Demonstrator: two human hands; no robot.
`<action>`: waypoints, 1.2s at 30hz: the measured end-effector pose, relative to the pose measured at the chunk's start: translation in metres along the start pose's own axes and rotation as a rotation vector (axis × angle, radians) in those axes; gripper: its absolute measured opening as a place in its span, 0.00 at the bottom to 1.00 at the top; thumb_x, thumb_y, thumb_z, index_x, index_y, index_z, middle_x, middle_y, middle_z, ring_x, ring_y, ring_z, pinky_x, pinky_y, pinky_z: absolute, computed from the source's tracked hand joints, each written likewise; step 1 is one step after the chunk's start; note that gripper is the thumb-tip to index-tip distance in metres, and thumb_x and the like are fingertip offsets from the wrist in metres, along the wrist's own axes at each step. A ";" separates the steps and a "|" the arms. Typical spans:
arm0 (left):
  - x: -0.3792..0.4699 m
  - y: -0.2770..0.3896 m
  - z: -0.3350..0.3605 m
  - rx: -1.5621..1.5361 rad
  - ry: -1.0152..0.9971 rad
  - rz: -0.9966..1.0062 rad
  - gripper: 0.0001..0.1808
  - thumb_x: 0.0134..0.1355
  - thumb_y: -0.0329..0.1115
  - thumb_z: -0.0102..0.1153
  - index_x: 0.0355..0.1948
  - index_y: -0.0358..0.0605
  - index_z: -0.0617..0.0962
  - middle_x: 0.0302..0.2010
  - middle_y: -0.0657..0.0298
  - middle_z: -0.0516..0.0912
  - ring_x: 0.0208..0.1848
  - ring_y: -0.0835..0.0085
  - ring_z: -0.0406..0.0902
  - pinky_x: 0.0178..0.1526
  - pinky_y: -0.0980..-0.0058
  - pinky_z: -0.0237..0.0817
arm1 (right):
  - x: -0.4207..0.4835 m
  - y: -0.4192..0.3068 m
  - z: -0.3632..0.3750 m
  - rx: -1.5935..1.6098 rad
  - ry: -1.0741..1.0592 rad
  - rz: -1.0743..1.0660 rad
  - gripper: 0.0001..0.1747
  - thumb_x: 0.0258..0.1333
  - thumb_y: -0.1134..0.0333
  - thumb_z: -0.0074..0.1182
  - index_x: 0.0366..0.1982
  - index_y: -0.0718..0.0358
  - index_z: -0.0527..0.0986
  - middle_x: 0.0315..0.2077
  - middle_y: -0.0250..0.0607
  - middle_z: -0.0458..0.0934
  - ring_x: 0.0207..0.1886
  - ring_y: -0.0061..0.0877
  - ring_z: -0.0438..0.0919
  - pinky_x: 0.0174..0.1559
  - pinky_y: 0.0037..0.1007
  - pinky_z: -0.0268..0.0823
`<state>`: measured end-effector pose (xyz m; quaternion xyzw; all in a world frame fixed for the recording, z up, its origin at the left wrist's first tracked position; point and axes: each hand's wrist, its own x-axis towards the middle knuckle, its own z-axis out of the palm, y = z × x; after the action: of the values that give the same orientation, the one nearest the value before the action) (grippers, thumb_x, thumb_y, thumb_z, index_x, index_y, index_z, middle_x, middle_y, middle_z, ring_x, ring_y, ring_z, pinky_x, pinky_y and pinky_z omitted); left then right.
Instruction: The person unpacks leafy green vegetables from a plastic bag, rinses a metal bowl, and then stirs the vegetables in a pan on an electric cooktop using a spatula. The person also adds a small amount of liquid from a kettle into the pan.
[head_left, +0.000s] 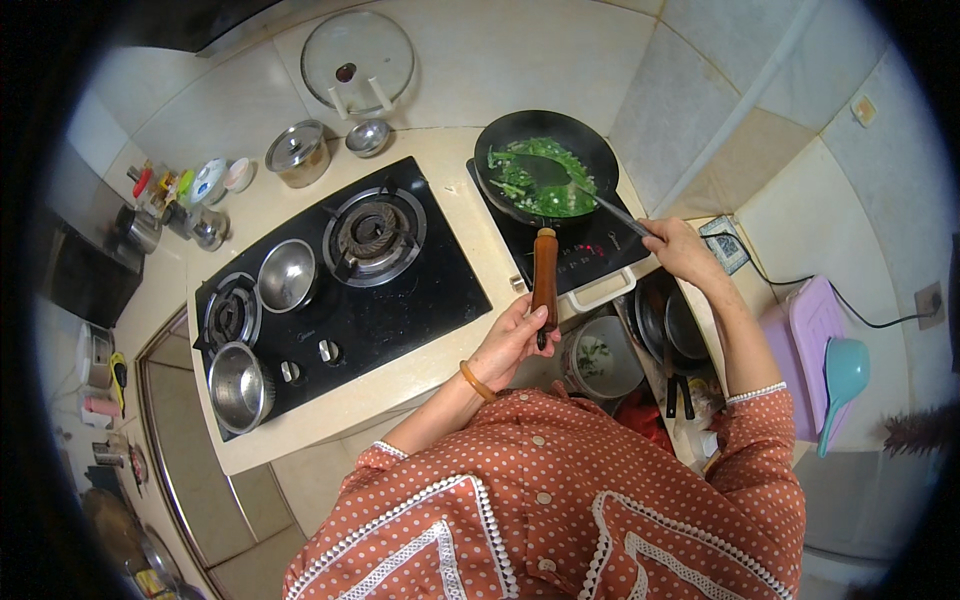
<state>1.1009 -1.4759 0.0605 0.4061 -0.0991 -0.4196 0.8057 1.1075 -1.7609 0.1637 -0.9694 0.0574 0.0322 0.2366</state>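
A black wok (495, 191) stands on an induction cooktop (592, 262) whose panel shows red lights. Chopped leafy greens (559, 196) with small pale bits lie in the wok. My left hand (515, 337) is closed around the lower end of the wok's wooden handle (546, 274). The long metal handle of a spatula (619, 212) is gripped in my right hand (681, 246), to the right of the wok. The spatula's dark blade rests among the greens.
Left of the wok is a gas hob (405, 307) with a metal bowl (286, 275) and a perforated metal bowl (241, 388). A lidded pot (298, 154) and a glass lid (358, 60) are behind. Pans (686, 326) and a bucket (604, 356) sit below; a cable (862, 319) runs right.
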 end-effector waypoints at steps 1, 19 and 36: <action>0.000 -0.001 0.000 -0.003 0.003 0.003 0.22 0.70 0.42 0.48 0.60 0.43 0.64 0.37 0.66 0.75 0.36 0.79 0.74 0.36 0.79 0.67 | -0.001 -0.001 -0.004 -0.067 0.019 0.022 0.18 0.56 0.71 0.51 0.49 0.66 0.75 0.37 0.59 0.79 0.44 0.46 0.79 0.51 0.40 0.67; 0.003 -0.003 0.001 0.011 0.000 -0.003 0.21 0.71 0.42 0.47 0.59 0.44 0.64 0.38 0.65 0.74 0.37 0.79 0.75 0.36 0.78 0.69 | 0.045 -0.035 0.046 -0.483 0.230 -0.134 0.23 0.49 0.74 0.51 0.51 0.64 0.74 0.27 0.54 0.80 0.35 0.44 0.81 0.37 0.43 0.73; 0.006 -0.007 0.000 -0.037 -0.016 -0.035 0.26 0.70 0.40 0.49 0.64 0.43 0.60 0.39 0.64 0.77 0.36 0.81 0.74 0.37 0.79 0.68 | -0.065 -0.036 -0.047 -0.676 0.188 -0.022 0.19 0.53 0.71 0.51 0.48 0.59 0.77 0.24 0.51 0.78 0.31 0.44 0.78 0.34 0.44 0.69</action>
<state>1.1002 -1.4824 0.0544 0.3896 -0.0906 -0.4385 0.8048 1.0490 -1.7444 0.2278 -0.9922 0.0545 -0.0424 -0.1037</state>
